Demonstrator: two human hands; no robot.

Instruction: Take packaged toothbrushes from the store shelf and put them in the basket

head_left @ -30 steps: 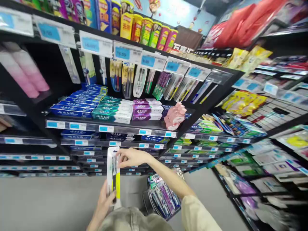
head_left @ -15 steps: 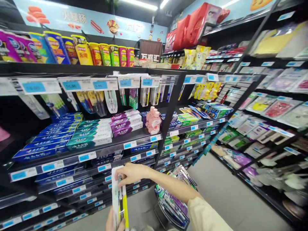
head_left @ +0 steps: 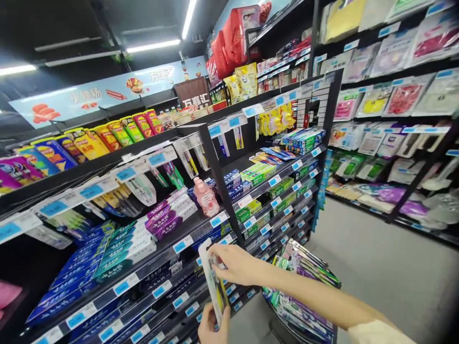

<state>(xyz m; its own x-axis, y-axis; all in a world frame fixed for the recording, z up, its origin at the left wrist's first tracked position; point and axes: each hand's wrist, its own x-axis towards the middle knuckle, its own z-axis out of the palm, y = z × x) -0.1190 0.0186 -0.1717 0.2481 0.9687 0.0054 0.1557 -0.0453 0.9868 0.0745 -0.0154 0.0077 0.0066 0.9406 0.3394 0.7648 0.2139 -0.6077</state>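
Upright in front of the shelf are narrow toothbrush packs (head_left: pixel 212 282), white-edged with yellow at one side; how many I hold is hard to tell. My right hand (head_left: pixel 233 263) pinches them near the top, its arm reaching in from the right. Lower down, my left hand (head_left: pixel 214 325) grips the bottom end between thumb and fingers. To the right, below my right forearm, a dark basket (head_left: pixel 278 329) is heaped with packaged toothbrushes (head_left: pixel 304 291). More toothbrush packs (head_left: pixel 195 160) hang from hooks on the shelf unit.
Toothpaste boxes in blue (head_left: pixel 71 267), teal (head_left: pixel 124 248) and purple (head_left: pixel 170 212) line the shelf (head_left: pixel 182 244). A pink bottle (head_left: pixel 206 197) stands by the black upright (head_left: pixel 222 191). Chip cans (head_left: pixel 89 143) are on top. Grey floor (head_left: pixel 362 248) runs to another rack at right.
The view has swung to the right and tilted. Both hands still hold the toothbrush packs, which now lean the other way. More of the basket and right-hand aisle shows.
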